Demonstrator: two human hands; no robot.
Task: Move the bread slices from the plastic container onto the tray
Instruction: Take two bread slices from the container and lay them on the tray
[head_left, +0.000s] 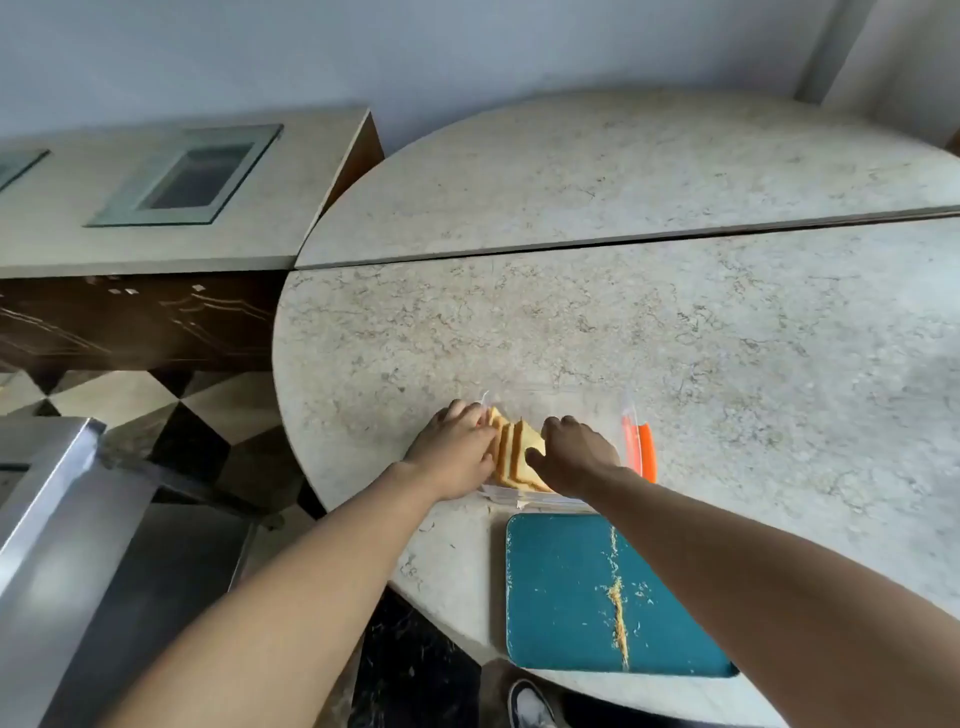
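Closest to us, a shoe (527, 706) is peeking out under the bench (675, 338) edge, on the dark floor (415, 670). Just above it the teal tray (561, 592) is lying flat on the bench, carrying nothing but a thin line of crumbs (618, 613) running front to back, with specks scattered around it.

Both forearms are reaching forward over the near edge, the right one crossing above the tray's right side. Right behind the tray, nearly touching its far edge, the clear container (524, 500) is sitting, and the bread slices (511, 452) are standing on edge inside it, packed together in a row.

The left hand (452, 452) is pressing against the left end of that row, fingers curled round the outermost slice or the container wall; I cannot tell which. The right hand (576, 452) is coming down from the other side, fingers bent over the slices and pinching at the top of the nearest one, though the knuckles are hiding the actual grip.

Just beside the right hand, an orange lid (641, 447) is resting at the container's right end, tilted up on edge.

Beyond that, bare stone is stretching away to a seam (623, 241), then a second rounded slab (623, 171). Off to the left, a cabinet (171, 208) with glass panels (192, 176) is standing against the wall (467, 47), and a steel surface (57, 519) is gleaming lower left.
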